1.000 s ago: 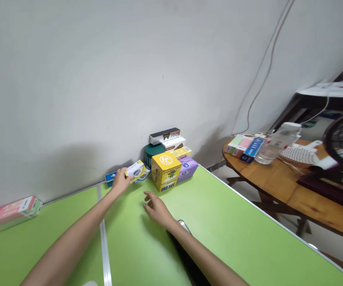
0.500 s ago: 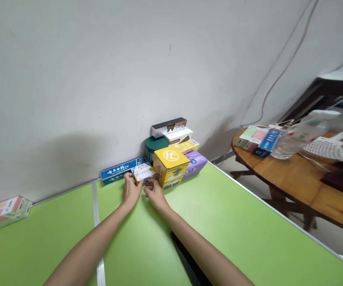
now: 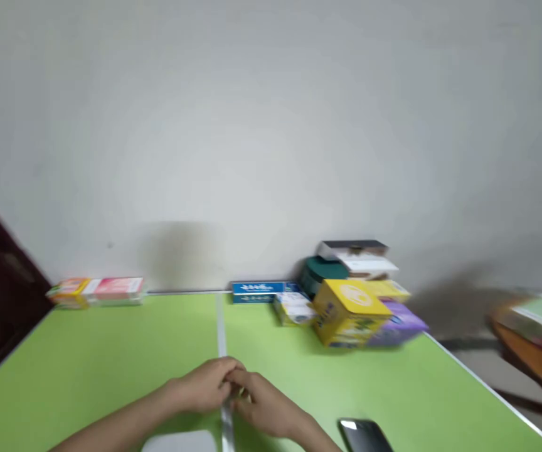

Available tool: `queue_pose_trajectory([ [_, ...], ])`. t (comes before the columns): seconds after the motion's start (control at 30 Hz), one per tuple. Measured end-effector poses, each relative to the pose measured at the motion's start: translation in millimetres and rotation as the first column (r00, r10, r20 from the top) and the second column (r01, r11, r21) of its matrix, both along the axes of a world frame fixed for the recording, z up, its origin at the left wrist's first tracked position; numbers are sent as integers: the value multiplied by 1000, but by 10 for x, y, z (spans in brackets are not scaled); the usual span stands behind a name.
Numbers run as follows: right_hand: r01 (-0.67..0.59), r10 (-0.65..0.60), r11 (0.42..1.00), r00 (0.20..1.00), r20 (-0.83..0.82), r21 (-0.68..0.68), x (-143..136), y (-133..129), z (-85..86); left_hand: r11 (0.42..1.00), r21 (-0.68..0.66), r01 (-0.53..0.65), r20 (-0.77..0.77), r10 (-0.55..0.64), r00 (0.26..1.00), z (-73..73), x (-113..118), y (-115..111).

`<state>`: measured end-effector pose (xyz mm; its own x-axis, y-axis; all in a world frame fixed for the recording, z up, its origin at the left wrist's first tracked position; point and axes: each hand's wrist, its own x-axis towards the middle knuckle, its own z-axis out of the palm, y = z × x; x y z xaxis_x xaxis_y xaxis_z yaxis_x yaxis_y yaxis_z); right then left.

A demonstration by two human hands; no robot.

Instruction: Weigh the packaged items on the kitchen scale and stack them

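Over the metal seam of the green table (image 3: 167,339), my left hand (image 3: 209,383) and my right hand (image 3: 264,405) touch each other, fingers curled together. Whether anything is between the fingers is hidden by the overlap and blur. Beyond them, to the right, a small white and yellow box (image 3: 294,309) sits against a blue toothpaste box (image 3: 256,292) by the wall. Beside it stand a large yellow box (image 3: 350,311), a purple pack (image 3: 400,323) and a dark green round container (image 3: 322,273).
Pink and yellow boxes (image 3: 115,289) lie at the back left. A black phone (image 3: 365,435) is at the front right, a white object (image 3: 179,442) at the front edge. White boxes (image 3: 367,263) are stacked behind. A wooden table (image 3: 529,351) stands right.
Both hands have left the small white and yellow box and come together nearer to me. The view has swung left, bringing the phone and the left boxes into sight.
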<state>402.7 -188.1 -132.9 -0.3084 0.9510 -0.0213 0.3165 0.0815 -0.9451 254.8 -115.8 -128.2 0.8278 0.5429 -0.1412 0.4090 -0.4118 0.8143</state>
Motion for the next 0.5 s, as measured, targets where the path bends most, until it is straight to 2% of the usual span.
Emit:
queue_pose_trajectory([
  [0.1, -169, 175, 984, 976, 126, -57, -475, 34, 218, 994, 94, -51, -50, 56, 997, 112, -668, -146],
  [0.23, -360, 371, 926, 922, 112, -110, -1079, 207, 351, 977, 128, -171, -51, 179, 983, 178, -1367, -214],
  [0.33, -395, 405, 913, 908, 104, -103, -1490, 304, 281, 955, 124, -270, -58, 278, 959, 154, -1742, -245],
  [0.43, -345, 355, 933, 928, 113, -100, -1792, 372, 83, 929, 51, -366, 3, 366, 930, 50, -2034, -224],
  [0.5, -286, 297, 949, 951, 81, -130, -1918, 470, -61, 882, -19, -470, 60, 470, 880, -62, -2219, -119],
])
